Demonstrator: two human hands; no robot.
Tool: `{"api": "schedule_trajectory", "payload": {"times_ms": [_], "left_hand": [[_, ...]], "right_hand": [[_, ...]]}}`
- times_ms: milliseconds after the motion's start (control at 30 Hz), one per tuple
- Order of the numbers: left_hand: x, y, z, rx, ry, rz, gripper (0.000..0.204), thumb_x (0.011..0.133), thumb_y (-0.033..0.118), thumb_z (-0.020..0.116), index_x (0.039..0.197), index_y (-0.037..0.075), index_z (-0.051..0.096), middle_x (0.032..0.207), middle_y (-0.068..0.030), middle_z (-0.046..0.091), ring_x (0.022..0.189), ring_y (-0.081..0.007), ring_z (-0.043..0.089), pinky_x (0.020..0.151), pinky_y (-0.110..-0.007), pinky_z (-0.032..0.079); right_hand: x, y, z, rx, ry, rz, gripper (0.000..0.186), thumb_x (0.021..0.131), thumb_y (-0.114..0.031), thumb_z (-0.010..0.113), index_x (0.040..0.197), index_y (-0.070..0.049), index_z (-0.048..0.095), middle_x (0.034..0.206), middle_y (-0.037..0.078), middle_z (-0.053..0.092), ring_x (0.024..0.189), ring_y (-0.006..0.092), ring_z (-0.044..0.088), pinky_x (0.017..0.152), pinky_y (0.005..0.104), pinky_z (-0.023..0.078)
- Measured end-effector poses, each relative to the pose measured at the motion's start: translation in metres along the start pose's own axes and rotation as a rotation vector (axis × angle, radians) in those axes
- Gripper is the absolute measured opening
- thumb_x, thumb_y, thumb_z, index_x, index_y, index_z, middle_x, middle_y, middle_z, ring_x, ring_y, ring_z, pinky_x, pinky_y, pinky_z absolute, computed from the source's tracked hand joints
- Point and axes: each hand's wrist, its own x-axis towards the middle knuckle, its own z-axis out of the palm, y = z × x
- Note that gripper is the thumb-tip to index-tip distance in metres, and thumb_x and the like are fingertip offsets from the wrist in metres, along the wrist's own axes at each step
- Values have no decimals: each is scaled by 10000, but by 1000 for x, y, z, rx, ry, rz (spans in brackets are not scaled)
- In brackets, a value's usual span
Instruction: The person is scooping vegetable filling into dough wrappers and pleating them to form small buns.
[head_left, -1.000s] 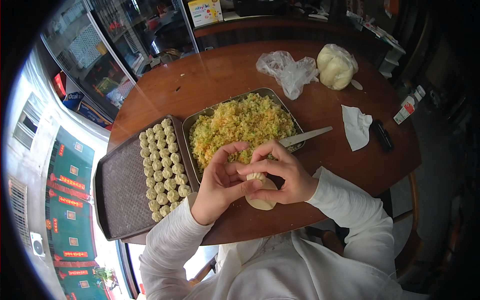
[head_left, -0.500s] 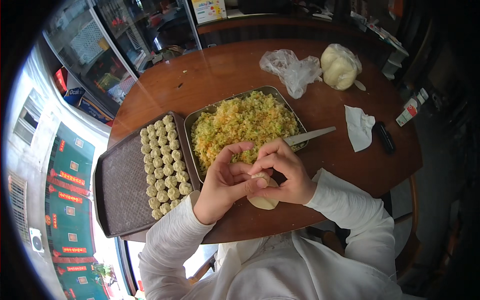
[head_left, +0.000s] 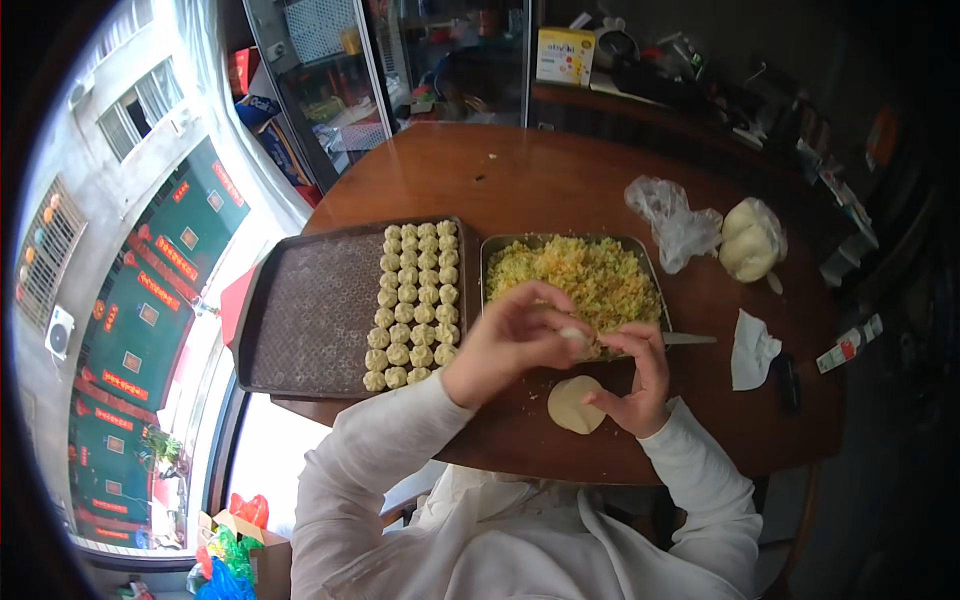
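Observation:
My left hand (head_left: 525, 335) is closed around a small pale bun (head_left: 574, 334), holding it over the near edge of the filling pan. Close beside it my right hand (head_left: 640, 380) has its thumb and fingers apart, with nothing seen between them. Beneath both hands a round, flat dough wrapper (head_left: 572, 407) lies on the table. Chopped yellow-green and orange filling (head_left: 590, 275) is heaped in a metal pan (head_left: 655, 272). Several pleated buns (head_left: 407, 293) stand in rows on the right side of a dark tray (head_left: 305, 310).
A flat metal blade (head_left: 692, 339) sticks out from the pan's right edge. Farther right lie a white paper towel (head_left: 752, 350), a dark object (head_left: 788, 383) and a white-and-red packet (head_left: 849, 344). A crumpled plastic bag (head_left: 672, 222) and wrapped dough (head_left: 752, 240) sit at the back right.
The view has swung left. My hands have moved apart; the right has let go of the bun, which stays in my left. More of the wrapper shows below them.

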Motion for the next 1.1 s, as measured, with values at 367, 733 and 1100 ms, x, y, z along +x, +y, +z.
{"api": "schedule_trajectory", "payload": {"times_ms": [367,733,1100], "left_hand": [[-17,100,-200,489,691,198,361,808,-11,773,1129,19,609,979,-54,674,931,-167,691,865,-302,566],[8,63,-305,1003,856,142,332,681,66,828,999,49,736,894,-13,669,783,-113,653,751,-263,530],[12,57,-292,1334,854,158,347,730,134,822,1061,65,741,978,-91,717,822,-167,699,776,-305,554]], "right_hand": [[-3,-8,-8,-74,-11,-52,294,818,-182,794,1064,-56,695,1032,103,545,869,239,547,771,363,479],[6,-11,-12,-105,-35,-78,167,806,-134,784,961,-108,730,950,39,554,875,235,532,774,377,454],[6,-17,-9,-97,-140,-128,189,785,-129,798,954,-161,719,948,5,553,863,221,515,778,365,438]]}}
